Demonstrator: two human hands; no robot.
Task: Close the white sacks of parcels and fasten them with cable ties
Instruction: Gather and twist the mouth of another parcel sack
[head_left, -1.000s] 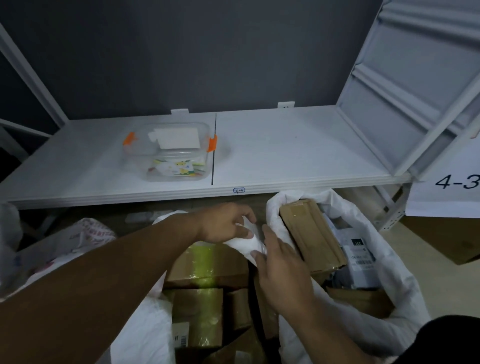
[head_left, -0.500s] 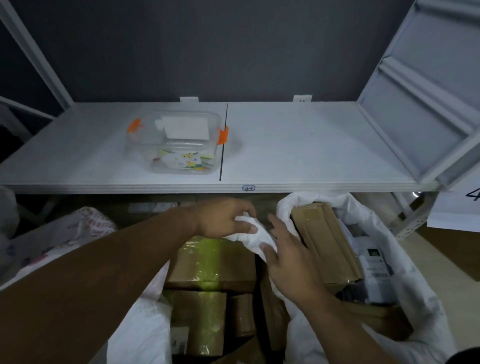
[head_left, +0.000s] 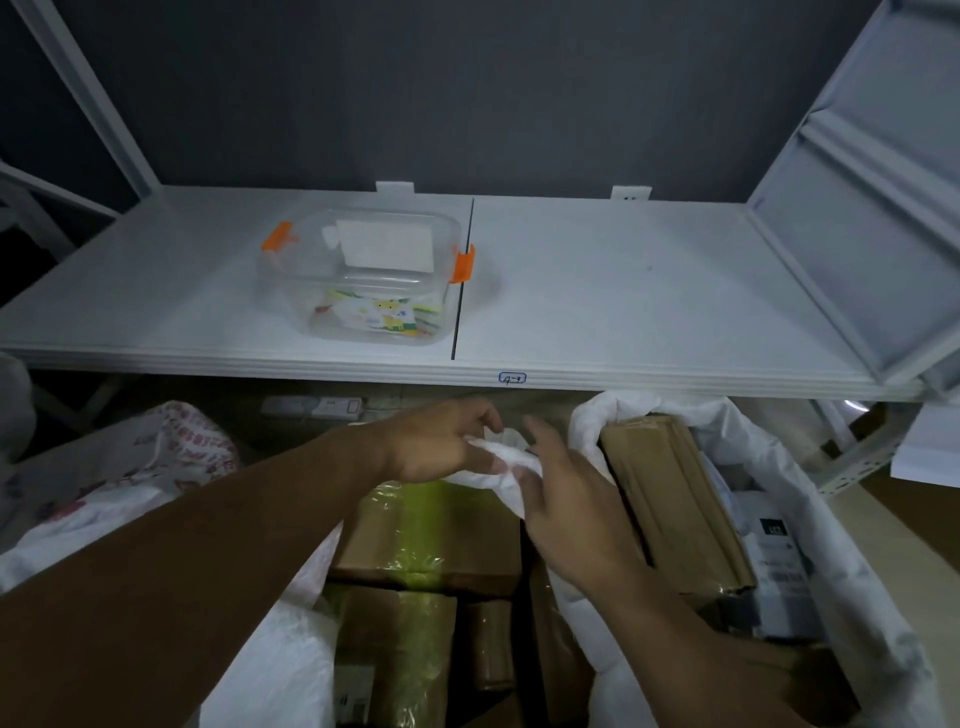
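**Rim bunched in left hand; no tie in sight**

Left hand (head_left: 441, 441): fingers curled round a bunch of white rim (head_left: 501, 457), clamped on it. Right hand (head_left: 566, 514): just right of the bunch, fingers straight and spread, touching the fabric, gripping nothing.

Key relation: the bunch sits between the two hands, with the left hand on it and the right hand free and just beside it. Its long axis runs from the left fingers down toward the right thumb. Judgement: a tie must go across that axis, and the right hand is the one free to fetch it.

Cannot tell for certain which sack owns the bunch.

Count:
- White sacks: 2, both open. The left sack (head_left: 280, 660) gapes under both forearms over several boxes (head_left: 431, 530). The right sack (head_left: 769, 457), beyond the right hand, holds a brown parcel (head_left: 670, 509).
- Printed bag (head_left: 176, 441): 1, well left of the left arm.
- Cable ties: 0 seen.
- Tub (head_left: 363, 280): 1, on the shelf (head_left: 623, 291) beyond the hands; contents unclear.
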